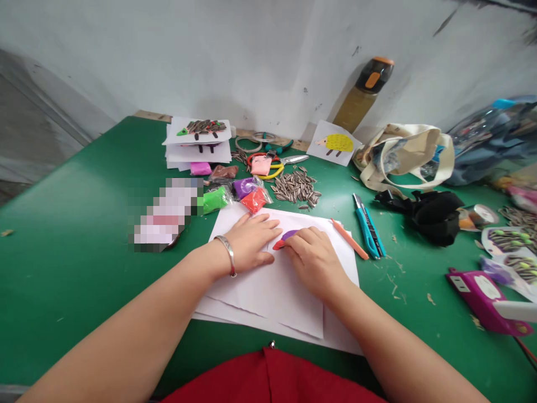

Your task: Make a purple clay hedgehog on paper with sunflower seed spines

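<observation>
White paper sheets (268,296) lie stacked in front of me. My left hand (249,243), with a silver bracelet at the wrist, rests flat on the top sheet, fingers spread. On the same sheet is a small shape of red clay (278,245) beside purple clay (289,234). My right hand (312,260) bends over this shape, its fingers pressed together on it and hiding part of it. An orange pen-like tool (350,239) lies at the sheets' right edge.
Bagged clay (254,200), sunflower seeds (296,186) and scissors (293,159) lie beyond the paper. A teal cutter (369,229), black cloth (436,217) and magenta device (482,299) are right. Hedgehog pictures (205,130), a bottle (364,92) and cloth bag (409,151) stand farther back.
</observation>
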`<action>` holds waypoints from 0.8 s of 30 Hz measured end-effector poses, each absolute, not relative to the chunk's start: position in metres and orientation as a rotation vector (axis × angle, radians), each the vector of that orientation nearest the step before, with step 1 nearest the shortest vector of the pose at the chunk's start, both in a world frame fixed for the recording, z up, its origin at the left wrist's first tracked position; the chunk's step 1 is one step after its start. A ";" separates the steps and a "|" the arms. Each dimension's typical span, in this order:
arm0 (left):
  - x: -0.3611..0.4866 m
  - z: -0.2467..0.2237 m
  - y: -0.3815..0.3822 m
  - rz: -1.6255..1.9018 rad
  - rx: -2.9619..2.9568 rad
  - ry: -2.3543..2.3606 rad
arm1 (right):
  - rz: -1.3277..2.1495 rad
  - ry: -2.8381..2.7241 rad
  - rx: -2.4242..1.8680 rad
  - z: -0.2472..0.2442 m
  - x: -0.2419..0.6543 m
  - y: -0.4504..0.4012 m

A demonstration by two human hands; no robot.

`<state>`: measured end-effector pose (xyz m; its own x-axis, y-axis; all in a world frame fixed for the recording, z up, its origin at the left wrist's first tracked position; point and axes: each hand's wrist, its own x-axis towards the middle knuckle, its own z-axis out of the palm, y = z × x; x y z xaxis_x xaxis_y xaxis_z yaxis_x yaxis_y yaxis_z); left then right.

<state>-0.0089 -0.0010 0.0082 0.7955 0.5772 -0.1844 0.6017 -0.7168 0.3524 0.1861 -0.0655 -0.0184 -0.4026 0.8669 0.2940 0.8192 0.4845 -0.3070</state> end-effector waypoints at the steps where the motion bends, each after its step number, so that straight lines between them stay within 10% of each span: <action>1: -0.009 0.008 -0.001 -0.081 2.585 0.891 | 0.177 -2.312 -1.397 -0.018 0.187 -0.065; 24: -0.009 0.007 -0.001 -0.076 2.616 0.879 | 0.337 -2.257 -1.432 -0.012 0.185 -0.064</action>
<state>-0.0089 -0.0005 0.0071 0.8032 0.5714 -0.1684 0.5918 -0.7331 0.3351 0.1852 -0.0645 -0.0124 -0.3641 0.9010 0.2356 0.7927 0.4327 -0.4294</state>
